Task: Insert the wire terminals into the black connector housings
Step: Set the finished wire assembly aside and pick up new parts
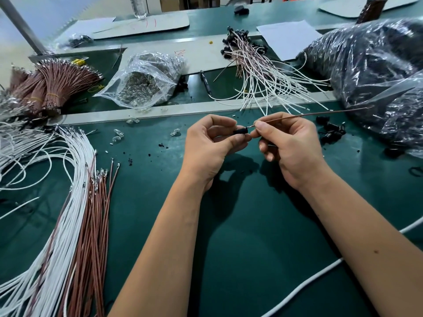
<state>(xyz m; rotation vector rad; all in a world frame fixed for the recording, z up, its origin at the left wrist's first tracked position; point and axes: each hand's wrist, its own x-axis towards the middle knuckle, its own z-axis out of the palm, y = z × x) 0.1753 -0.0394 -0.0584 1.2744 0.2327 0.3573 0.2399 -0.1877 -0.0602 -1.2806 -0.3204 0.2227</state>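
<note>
Left hand [207,143] pinching housing [240,131], right hand [290,143] pinching wire [309,115]

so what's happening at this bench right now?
A person is assembling by hand. The left hand pinches a black connector housing; the right hand pinches a brown wire with its terminal end at the housing's opening, not visibly seated. Loose white and brown wires lie to the left on the green mat, finished assemblies behind.

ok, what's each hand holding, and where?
Left hand pinches the black connector housing by its body; right hand pinches the brown wire just behind its terminal.
</note>
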